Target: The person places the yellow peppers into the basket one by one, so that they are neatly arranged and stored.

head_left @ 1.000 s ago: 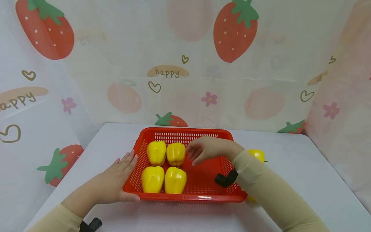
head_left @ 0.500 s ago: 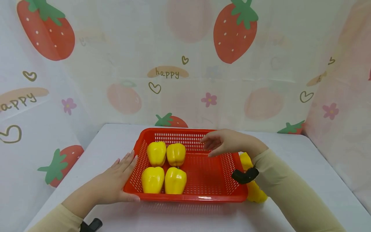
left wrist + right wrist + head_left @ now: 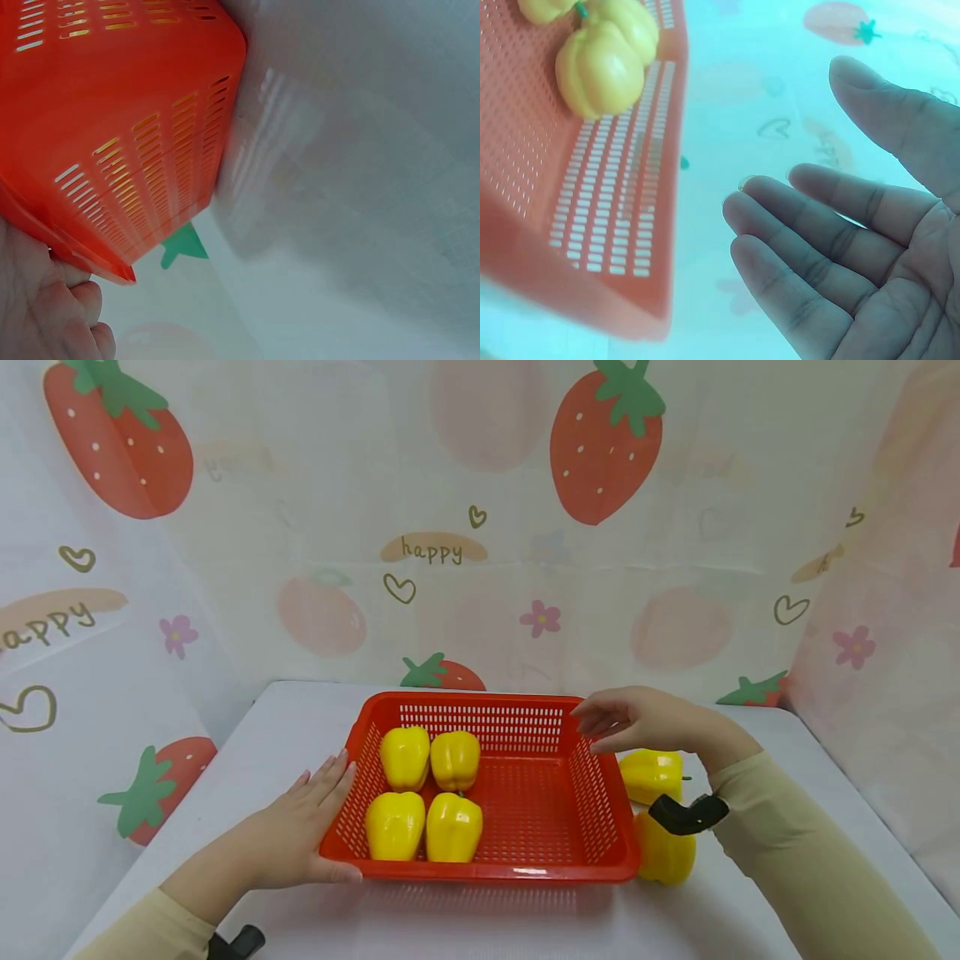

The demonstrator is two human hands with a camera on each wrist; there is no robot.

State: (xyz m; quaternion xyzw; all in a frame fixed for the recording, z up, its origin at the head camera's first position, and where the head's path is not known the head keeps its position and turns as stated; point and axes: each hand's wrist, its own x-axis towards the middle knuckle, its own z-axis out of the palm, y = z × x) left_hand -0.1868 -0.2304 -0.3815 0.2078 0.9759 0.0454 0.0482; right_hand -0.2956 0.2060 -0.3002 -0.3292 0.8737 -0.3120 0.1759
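In the head view, a red slotted plastic basket (image 3: 540, 872) holds several yellow bell peppers (image 3: 454, 828) grouped in its left half. My left hand (image 3: 288, 827) rests against the basket's left rim, fingers straight, thumb along the front corner. From the left wrist, that hand (image 3: 45, 304) shows at the rim's edge beside the slotted wall. My right hand (image 3: 652, 722) hovers over the basket's back right corner, holding nothing. Its fingers (image 3: 802, 255) are spread and relaxed in the right wrist view. Two more yellow bell peppers, a rear one (image 3: 651, 775) and a front one (image 3: 664, 852), lie just right of the basket.
A white table (image 3: 300, 714) carries everything. Behind it and at both sides hangs a pale cloth (image 3: 480, 635) printed with strawberries, hearts and flowers. A black wrist-camera mount (image 3: 688, 815) sits on the right sleeve, overlapping the peppers outside the basket.
My right hand has moved right from over the basket's middle beside the peppers to its right rim, uncovering the two outside peppers. The left hand and basket have stayed put.
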